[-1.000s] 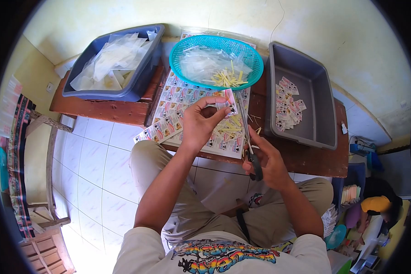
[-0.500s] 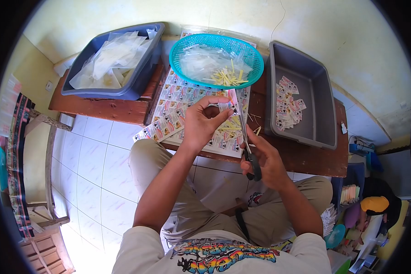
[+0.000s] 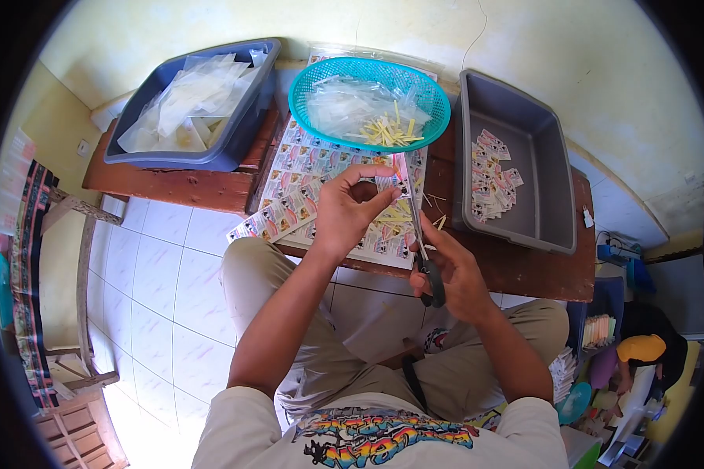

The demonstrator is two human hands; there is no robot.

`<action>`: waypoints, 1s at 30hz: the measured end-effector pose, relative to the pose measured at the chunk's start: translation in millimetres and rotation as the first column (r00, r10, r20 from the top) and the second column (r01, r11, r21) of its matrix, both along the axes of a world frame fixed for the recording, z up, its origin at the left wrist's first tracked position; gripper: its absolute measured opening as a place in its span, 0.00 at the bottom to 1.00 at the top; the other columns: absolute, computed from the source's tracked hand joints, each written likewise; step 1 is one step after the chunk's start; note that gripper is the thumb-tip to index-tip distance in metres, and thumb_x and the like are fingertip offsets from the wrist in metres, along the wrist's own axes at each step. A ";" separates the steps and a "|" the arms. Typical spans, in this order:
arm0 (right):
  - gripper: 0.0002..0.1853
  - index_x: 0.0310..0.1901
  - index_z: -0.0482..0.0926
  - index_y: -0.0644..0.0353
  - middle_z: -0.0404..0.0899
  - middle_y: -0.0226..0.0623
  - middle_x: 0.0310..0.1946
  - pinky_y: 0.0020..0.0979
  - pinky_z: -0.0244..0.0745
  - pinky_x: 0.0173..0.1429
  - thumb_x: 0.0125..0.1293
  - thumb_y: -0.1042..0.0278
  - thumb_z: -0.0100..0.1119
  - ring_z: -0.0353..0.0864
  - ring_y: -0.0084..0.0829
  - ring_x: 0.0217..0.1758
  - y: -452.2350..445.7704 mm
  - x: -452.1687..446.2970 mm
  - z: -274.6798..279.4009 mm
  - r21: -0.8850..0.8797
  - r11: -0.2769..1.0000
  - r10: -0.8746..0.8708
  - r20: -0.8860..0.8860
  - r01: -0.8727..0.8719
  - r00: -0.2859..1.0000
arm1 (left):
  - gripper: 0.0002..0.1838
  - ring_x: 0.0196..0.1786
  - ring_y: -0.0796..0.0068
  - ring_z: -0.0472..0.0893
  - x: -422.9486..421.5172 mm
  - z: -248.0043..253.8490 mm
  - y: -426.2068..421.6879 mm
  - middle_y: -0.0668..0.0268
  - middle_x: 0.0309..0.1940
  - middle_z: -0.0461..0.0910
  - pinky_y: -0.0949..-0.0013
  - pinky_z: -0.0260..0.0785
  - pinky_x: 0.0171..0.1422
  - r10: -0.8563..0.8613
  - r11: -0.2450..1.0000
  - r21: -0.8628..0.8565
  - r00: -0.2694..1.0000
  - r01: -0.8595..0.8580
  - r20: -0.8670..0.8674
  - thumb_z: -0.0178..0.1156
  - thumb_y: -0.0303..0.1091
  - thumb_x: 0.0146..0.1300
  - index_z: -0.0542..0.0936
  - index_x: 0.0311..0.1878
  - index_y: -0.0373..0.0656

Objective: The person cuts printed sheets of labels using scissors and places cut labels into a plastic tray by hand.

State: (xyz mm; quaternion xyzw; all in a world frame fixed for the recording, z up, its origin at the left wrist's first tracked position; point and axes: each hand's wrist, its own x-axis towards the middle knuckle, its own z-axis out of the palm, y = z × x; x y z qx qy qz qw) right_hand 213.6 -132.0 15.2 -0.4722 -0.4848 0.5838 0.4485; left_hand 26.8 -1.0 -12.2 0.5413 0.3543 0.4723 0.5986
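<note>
My left hand [image 3: 350, 209] pinches a small printed label piece [image 3: 400, 166] between thumb and fingers. My right hand [image 3: 461, 283] grips a pair of scissors [image 3: 436, 289] by the black handles. The blades point away from me, along the right side of the label piece, and look closed or nearly so. Below both hands lie sheets of printed labels [image 3: 293, 160]. A cut label strip [image 3: 278, 216] lies slantwise at their left, and thin yellowish offcuts are scattered near the blades.
A turquoise basket [image 3: 303, 117] with clear plastic bags and yellow strips stands behind my hands. At left, a blue-grey tub [image 3: 246, 129] holds translucent bags. A grey tray [image 3: 544, 156] with cut labels is on the right of the brown table [image 3: 524, 270]. Another person [image 3: 641, 348] bends at far right.
My hands, the label piece and the scissors stay almost in place; the scissor handles shift very slightly. The person at far right has moved an arm.
</note>
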 end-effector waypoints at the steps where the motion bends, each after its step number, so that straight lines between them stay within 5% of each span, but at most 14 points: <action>1: 0.50 0.86 0.58 0.56 0.73 0.39 0.59 0.28 0.83 0.43 0.67 0.70 0.77 0.81 0.25 0.43 0.1 -0.2 -0.9 0.016 1.000 -0.003 0.003 0.003 1.000 | 0.16 0.42 0.83 0.86 0.1 -1.0 0.2 0.63 0.41 0.90 0.78 0.79 0.47 -0.002 1.000 0.002 1.000 0.002 0.000 0.72 0.17 0.68 0.85 0.58 0.35; 5: 0.50 0.86 0.58 0.56 0.73 0.39 0.59 0.28 0.83 0.43 0.67 0.69 0.76 0.81 0.25 0.43 0.4 -0.1 1.9 -0.008 1.000 -0.008 -0.008 0.008 1.000 | 0.16 0.43 0.83 0.87 1.1 -4.2 0.8 0.62 0.41 0.90 0.77 0.79 0.48 -0.006 1.000 0.020 1.000 0.006 -0.003 0.72 0.17 0.68 0.84 0.58 0.35; 7: 0.51 0.86 0.58 0.55 0.71 0.34 0.64 0.23 0.86 0.50 0.65 0.78 0.78 0.79 0.23 0.56 1.0 2.3 1.0 -0.038 0.999 0.007 -0.040 -0.009 0.999 | 0.16 0.43 0.82 0.87 1.8 -3.9 0.5 0.62 0.41 0.90 0.77 0.79 0.48 -0.008 1.000 0.029 1.000 0.008 0.004 0.72 0.17 0.68 0.84 0.58 0.35; 30: 0.52 0.86 0.56 0.55 0.72 0.33 0.66 0.23 0.84 0.50 0.66 0.76 0.78 0.80 0.21 0.54 0.9 2.3 4.1 -0.034 0.999 0.007 -0.021 -0.008 1.000 | 0.16 0.42 0.84 0.86 3.4 -4.0 -0.4 0.64 0.40 0.90 0.79 0.77 0.44 0.005 0.999 0.052 1.000 -0.005 0.002 0.72 0.18 0.68 0.85 0.58 0.36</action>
